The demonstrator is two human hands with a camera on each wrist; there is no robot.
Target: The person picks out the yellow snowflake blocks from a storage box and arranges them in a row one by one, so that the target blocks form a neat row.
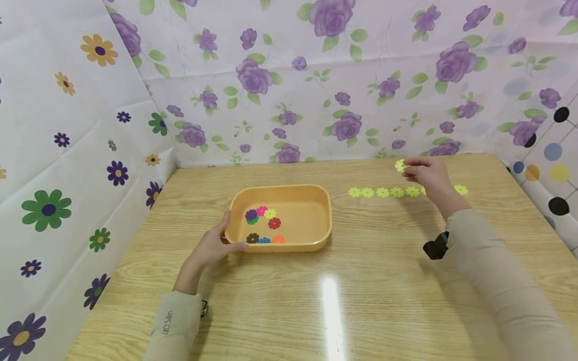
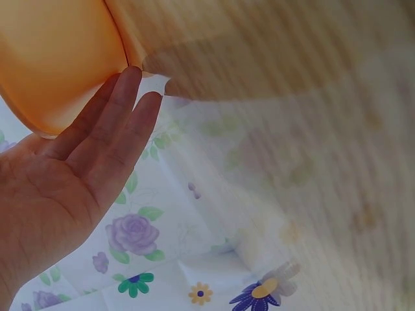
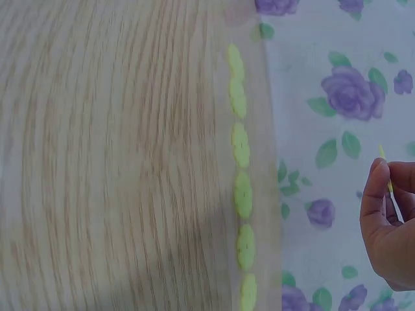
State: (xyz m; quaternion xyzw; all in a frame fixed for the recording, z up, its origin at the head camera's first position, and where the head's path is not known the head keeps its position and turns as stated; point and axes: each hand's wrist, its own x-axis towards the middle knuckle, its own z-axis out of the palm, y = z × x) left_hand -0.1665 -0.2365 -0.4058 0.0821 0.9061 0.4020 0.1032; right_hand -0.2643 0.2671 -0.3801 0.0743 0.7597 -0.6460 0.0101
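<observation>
My right hand (image 1: 431, 178) pinches a yellow flower-shaped plastic disc (image 1: 399, 165) between thumb and fingertips, raised over the back of the table. In the right wrist view the disc (image 3: 382, 153) shows edge-on above the fingertips. Below that hand runs a row of similar yellow discs (image 1: 383, 192), partly covered by the hand. My left hand (image 1: 212, 245) holds the front left corner of an orange plastic tub (image 1: 311, 245), thumb along the front rim and fingers against the side. Inside lie several flower discs, among them a dark red one (image 1: 274, 223) and a purple one (image 1: 251, 214).
The tub stands on a wood-grain table (image 1: 271, 301), left of the yellow row. A flower-print sheet (image 1: 307, 80) rises behind the table's back edge, and another patterned sheet (image 1: 77, 160) borders the left side. A black wrist device (image 1: 436, 245) sits at the right sleeve.
</observation>
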